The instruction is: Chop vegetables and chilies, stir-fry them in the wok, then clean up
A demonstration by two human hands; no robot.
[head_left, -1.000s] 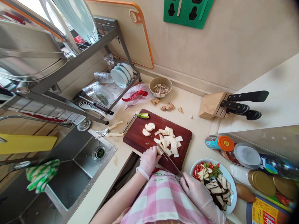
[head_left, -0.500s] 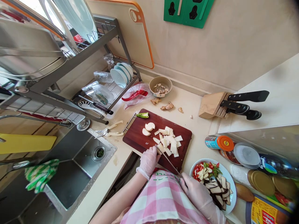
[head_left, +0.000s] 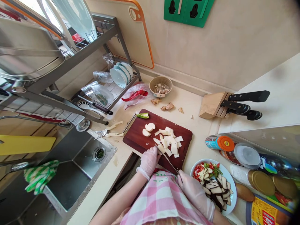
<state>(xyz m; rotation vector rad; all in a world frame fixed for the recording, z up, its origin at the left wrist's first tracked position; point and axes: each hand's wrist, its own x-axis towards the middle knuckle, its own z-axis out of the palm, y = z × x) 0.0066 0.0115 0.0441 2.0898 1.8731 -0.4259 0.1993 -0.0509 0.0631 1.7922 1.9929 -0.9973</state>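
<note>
My right hand (head_left: 190, 185), in a clear plastic glove, is closed round the handle of a kitchen knife (head_left: 167, 158). The blade slants across the near edge of a dark red-brown cutting board (head_left: 138, 144), its tip by my left hand. Also gloved, my left hand (head_left: 148, 161) rests at that near edge with fingers curled together beside the blade; whatever is under them is hidden. Flat white vegetable slices (head_left: 173, 147) lie loosely heaped just beyond the knife. Farther left on the board are a few rounder white pieces (head_left: 150, 127) and a piece of green pepper (head_left: 142, 115).
A plate (head_left: 234, 200) of cut peppers and dark-edged slices stands right of my right hand, near jars (head_left: 247, 155). Behind the board are ginger (head_left: 167, 106) and a small basket (head_left: 161, 80). A knife block (head_left: 212, 105), peeler (head_left: 114, 135), sink (head_left: 77, 184) and dish rack (head_left: 77, 62) surround it.
My right hand has moved a little left and forward, toward the board, with the knife. My left hand and the cut pieces look almost the same.
</note>
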